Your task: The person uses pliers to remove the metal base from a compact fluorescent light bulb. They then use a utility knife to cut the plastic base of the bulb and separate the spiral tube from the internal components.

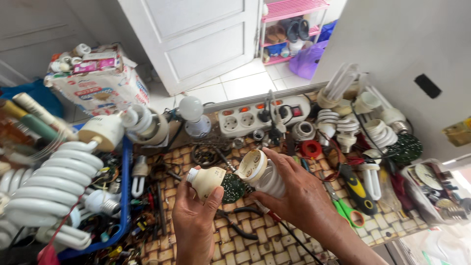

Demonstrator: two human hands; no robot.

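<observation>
My left hand (194,216) grips a cream lamp base (206,179) with a screw cap pointing left; a round green circuit board (231,188) hangs out of its open end. My right hand (297,189) holds the white spiral tube half (262,174) of the same bulb, its cream collar tilted up and left. The two halves are pulled slightly apart above the patterned tabletop (245,240).
A white power strip (250,118) with plugs lies at the back beside a round white bulb (192,110). Large spiral bulbs (54,181) fill a blue tray on the left. More spiral lamps (353,127), a yellow-black tool (358,189) and green-handled scissors (346,208) lie right.
</observation>
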